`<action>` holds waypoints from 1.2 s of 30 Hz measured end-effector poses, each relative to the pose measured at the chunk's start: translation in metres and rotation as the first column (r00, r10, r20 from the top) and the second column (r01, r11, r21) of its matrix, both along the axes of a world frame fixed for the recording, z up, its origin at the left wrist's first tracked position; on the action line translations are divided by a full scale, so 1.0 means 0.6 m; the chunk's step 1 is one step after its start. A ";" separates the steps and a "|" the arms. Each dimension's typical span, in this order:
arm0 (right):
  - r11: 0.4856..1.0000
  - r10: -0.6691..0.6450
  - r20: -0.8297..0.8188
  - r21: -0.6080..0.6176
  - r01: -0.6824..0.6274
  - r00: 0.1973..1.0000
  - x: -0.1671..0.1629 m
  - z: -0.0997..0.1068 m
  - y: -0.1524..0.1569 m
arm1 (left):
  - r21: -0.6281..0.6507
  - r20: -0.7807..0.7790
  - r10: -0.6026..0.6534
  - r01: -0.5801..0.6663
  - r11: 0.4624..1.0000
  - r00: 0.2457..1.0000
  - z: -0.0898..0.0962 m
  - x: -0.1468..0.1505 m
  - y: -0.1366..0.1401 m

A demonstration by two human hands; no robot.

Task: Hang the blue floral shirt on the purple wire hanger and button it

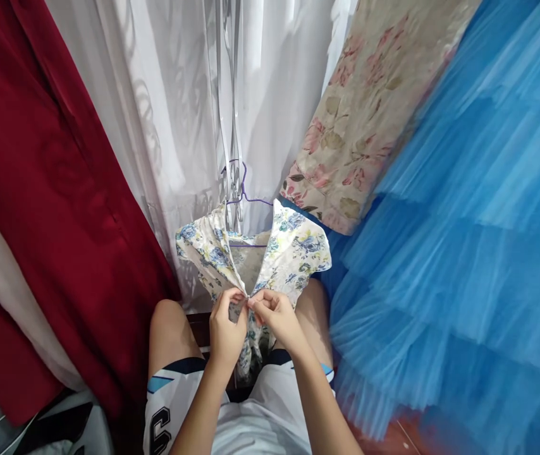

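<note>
A white blouse (298,249) with blue and yellow flowers hangs in front of me, its V-shaped neck open above my hands. It is on a purple hanger (258,200), whose hook is up among the white straps. My left hand (227,328) pinches the left front edge at the bottom of the V. Right beside it, my right hand (277,316) pinches the other edge, thumb and finger closed. A small dark fastener (248,296) shows between the fingertips; its exact kind I cannot make out. The lower blouse falls between my knees, partly hidden by my hands.
White straps (226,95) hang before a white curtain (170,114). Deep red cloth (75,234) hangs at the left, floral cream fabric (346,139) and a tiered blue tulle skirt (441,253) at the right. A grey and black item (75,423) lies at lower left.
</note>
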State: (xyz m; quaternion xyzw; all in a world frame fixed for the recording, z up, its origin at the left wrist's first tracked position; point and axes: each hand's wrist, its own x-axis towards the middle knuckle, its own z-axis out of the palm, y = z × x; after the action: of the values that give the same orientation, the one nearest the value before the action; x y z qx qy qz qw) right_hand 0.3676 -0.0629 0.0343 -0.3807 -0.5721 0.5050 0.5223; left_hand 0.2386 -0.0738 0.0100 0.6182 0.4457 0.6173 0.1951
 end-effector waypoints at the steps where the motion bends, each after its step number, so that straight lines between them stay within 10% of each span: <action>1: 1.000 -0.019 -0.030 -0.005 0.019 0.999 -0.004 -0.001 -0.002 | 0.012 -0.007 -0.011 0.011 1.000 1.000 -0.001 0.007 0.007; 8: 0.981 -0.193 -0.201 -0.038 0.189 0.960 -0.019 0.022 0.018 | -0.056 -0.036 -0.113 0.111 0.992 0.993 -0.023 0.015 0.018; 18: 0.966 -0.184 -0.306 0.119 0.229 0.934 -0.015 0.214 0.151 | -0.103 -0.161 -0.140 0.125 0.987 0.977 -0.078 0.037 0.048; 25: 0.956 -0.168 -0.284 0.188 0.227 0.944 -0.023 0.213 0.157 | -0.152 -0.272 -0.212 0.176 0.973 0.939 -0.117 0.013 0.048; 31: 0.940 -0.114 -0.163 0.300 0.159 0.980 -0.009 0.195 0.121 | 0.115 -0.067 -0.115 0.122 0.986 0.991 0.067 -0.033 0.081; 36: 0.924 -0.115 -0.075 0.358 0.135 0.990 0.002 0.185 0.104 | 0.320 -0.361 -0.094 0.218 0.922 0.928 0.227 -0.037 0.119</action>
State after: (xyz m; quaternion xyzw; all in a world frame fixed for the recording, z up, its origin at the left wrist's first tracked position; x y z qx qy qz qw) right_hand 0.3688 -0.0005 0.1455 -0.3002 -0.6159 0.3663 0.6296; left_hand 0.2166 -0.0026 0.1463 0.7739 0.3024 0.5542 0.0500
